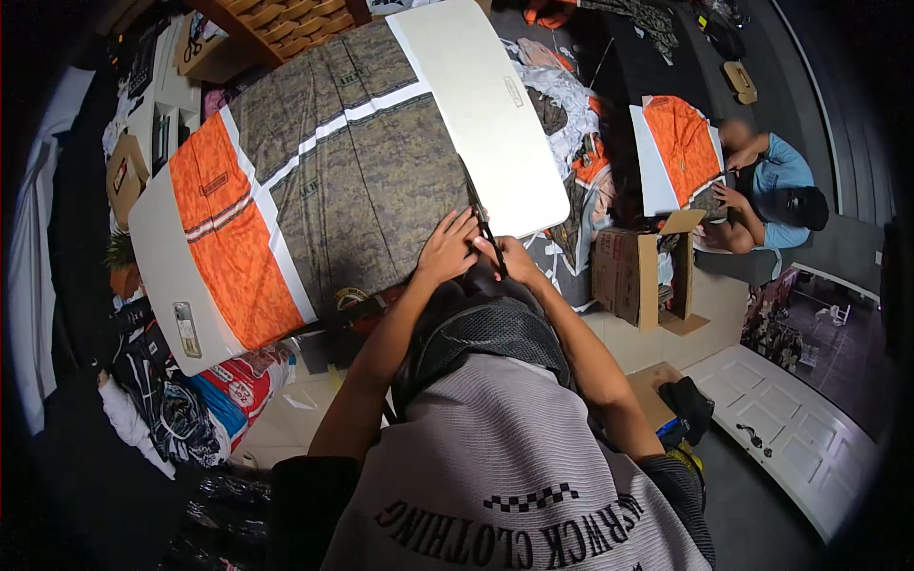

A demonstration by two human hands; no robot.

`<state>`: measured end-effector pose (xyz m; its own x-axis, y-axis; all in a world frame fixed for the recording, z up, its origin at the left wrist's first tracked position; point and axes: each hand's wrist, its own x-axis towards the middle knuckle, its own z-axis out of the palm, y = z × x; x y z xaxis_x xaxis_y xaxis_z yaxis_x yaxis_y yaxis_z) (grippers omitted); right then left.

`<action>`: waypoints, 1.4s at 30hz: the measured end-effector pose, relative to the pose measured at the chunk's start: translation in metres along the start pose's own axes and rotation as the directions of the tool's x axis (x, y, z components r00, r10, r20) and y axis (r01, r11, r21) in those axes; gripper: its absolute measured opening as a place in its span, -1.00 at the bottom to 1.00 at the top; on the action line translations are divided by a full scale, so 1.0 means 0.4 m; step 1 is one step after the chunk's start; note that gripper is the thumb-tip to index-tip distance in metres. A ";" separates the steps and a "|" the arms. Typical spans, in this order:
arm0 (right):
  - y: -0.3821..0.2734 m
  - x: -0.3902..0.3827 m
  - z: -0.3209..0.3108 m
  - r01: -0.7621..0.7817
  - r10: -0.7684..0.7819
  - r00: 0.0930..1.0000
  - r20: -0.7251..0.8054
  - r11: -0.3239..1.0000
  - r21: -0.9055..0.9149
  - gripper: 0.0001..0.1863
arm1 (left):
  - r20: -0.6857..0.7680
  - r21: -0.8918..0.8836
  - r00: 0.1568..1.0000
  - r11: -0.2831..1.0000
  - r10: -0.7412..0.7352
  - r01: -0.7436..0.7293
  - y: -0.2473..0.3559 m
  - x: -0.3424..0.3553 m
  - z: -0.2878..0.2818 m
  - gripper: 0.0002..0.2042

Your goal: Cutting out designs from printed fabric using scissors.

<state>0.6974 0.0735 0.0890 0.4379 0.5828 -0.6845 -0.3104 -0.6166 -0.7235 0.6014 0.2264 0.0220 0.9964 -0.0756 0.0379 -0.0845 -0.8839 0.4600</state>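
Observation:
A grey-green patterned cloth (pixel 362 181) with white stripes and an orange end panel (pixel 233 238) lies spread over a white folding table (pixel 486 95). My right hand (pixel 509 257) holds dark scissors (pixel 476 209), whose blades point up along the cloth's right edge. My left hand (pixel 446 249) presses flat on the cloth right beside the scissors, with its fingers spread. Both hands are at the near edge of the table.
An open cardboard box (pixel 633 271) stands on the floor to my right. Another person (pixel 776 190) sits at the far right with a similar orange cloth (pixel 681 143). Piles of fabric and bags (pixel 190 400) lie at the left. A white door panel (pixel 790 428) lies at the lower right.

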 end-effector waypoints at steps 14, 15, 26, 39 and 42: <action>0.000 0.011 -0.003 0.041 -0.042 0.999 -0.012 0.999 -0.035 -0.43 | 0.036 -0.012 0.998 0.999 -0.044 0.044 0.003 0.003 -0.009 -0.46; 0.003 0.015 -0.002 0.039 -0.039 0.999 -0.010 0.999 -0.037 -0.43 | 0.036 -0.015 0.998 0.999 -0.047 0.047 0.005 0.004 -0.013 -0.46; -0.008 0.020 0.007 0.031 -0.031 0.999 -0.020 1.000 -0.004 -0.42 | 0.032 -0.048 0.999 0.998 -0.038 0.039 0.014 0.006 -0.034 -0.47; -0.037 0.049 0.009 0.039 -0.038 0.997 -0.063 0.999 0.023 -0.37 | 0.041 -0.028 0.999 0.999 -0.017 0.018 0.011 0.005 -0.025 -0.47; -0.050 0.055 0.003 0.041 -0.041 0.997 -0.063 0.999 0.002 -0.37 | -0.018 -0.032 1.000 0.999 0.000 -0.001 0.009 -0.001 -0.019 -0.48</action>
<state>0.7121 0.0994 0.0882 0.5029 0.5728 -0.6473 -0.2939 -0.5909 -0.7513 0.6009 0.2269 0.0303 0.9963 -0.0676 0.0536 -0.0852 -0.8685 0.4883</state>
